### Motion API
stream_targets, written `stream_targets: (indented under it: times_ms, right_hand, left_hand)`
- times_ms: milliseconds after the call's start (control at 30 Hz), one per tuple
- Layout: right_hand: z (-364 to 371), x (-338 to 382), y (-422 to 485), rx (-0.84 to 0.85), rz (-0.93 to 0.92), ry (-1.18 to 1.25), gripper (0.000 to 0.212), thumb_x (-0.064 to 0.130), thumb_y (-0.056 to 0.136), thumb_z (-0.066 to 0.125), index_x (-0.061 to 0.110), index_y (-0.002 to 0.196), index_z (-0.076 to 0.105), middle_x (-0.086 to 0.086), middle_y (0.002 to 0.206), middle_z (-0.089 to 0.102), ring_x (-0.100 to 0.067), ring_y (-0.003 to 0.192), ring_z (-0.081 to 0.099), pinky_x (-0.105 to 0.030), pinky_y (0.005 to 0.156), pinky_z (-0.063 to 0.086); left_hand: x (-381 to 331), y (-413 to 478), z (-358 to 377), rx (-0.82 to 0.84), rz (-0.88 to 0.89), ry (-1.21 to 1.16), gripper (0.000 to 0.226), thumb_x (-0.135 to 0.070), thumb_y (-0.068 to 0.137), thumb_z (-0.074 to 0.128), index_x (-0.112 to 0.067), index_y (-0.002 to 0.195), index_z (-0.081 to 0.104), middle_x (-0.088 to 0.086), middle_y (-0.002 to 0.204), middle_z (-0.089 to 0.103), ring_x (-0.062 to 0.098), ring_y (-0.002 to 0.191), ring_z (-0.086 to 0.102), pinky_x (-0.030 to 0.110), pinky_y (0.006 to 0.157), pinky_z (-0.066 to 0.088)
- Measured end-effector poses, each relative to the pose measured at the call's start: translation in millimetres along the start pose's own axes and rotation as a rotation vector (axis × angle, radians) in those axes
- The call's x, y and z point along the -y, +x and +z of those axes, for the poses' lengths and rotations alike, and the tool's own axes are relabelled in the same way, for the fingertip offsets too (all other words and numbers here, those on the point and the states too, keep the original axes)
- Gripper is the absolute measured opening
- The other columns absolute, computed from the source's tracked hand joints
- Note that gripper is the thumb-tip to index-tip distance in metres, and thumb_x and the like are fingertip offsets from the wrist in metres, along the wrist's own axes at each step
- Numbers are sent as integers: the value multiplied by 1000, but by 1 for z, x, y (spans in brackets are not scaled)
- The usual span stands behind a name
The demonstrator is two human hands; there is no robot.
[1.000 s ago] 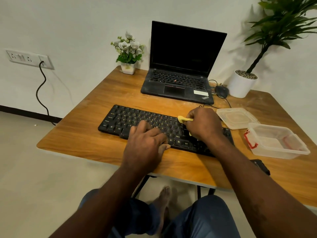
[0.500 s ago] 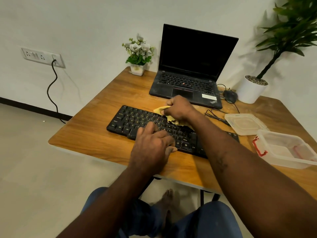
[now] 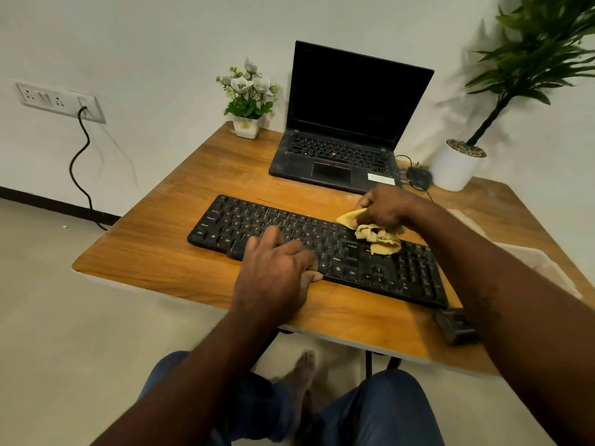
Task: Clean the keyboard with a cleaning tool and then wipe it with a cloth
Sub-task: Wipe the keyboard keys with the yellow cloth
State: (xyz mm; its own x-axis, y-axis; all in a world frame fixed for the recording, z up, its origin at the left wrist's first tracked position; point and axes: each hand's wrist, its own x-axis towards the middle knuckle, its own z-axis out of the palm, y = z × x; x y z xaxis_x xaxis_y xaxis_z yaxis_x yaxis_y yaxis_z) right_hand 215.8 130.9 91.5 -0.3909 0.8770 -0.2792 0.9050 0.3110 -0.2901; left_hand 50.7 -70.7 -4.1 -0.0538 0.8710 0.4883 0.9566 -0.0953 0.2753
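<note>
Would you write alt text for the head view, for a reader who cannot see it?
A person's right hand grips a yellow cloth on the right half of a black keyboard, while the left hand rests on its keys. The keyboard lies on a wooden table, with an open laptop, a flower pot and a potted plant behind.

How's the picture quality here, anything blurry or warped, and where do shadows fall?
Head view: the tall plant at top right is smeared by blur, the right hand gripping the yellow cloth is slightly soft, keyboard legends are readable; wide-angle distortion bows the table edge; the plant throws a soft shadow on the wall behind it.
</note>
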Motion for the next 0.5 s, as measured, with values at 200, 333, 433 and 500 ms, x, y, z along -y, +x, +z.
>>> stream_targets:
  times_ms: [200,333,433,500]
  right_hand:
    - [32,-10,-44,-255,-142,105,22,27,96,73,24,117,77,3,110,77,-12,85,67,-34,76,56]
    - [62,-10,-68,-387,-176,-39,35,23,100,65,30,134,68,-3,135,69,-24,117,65,-38,100,53]
    - [69,-10,-88,-368,-132,-44,38,25,101,62,36,137,64,-4,136,68,-26,121,62,-41,100,53]
    - [82,2,-102,-350,-195,-24,40,25,101,60,37,139,62,1,141,65,-23,129,57,-40,106,49]
  left_hand:
    - [1,-1,0,-9,12,-12,23,-51,88,69,-33,100,74,-17,101,70,11,99,36,36,77,30]
    - [-1,-1,-1,-3,2,4,25,-51,89,69,-32,105,75,-17,105,70,12,101,37,36,77,31]
    - [-3,-1,-1,-5,0,3,25,-52,88,68,-32,103,75,-18,104,70,13,101,39,36,78,32]
    - [-2,-1,-1,-18,-6,-15,23,-50,87,71,-32,99,75,-17,101,70,13,100,39,36,77,31]
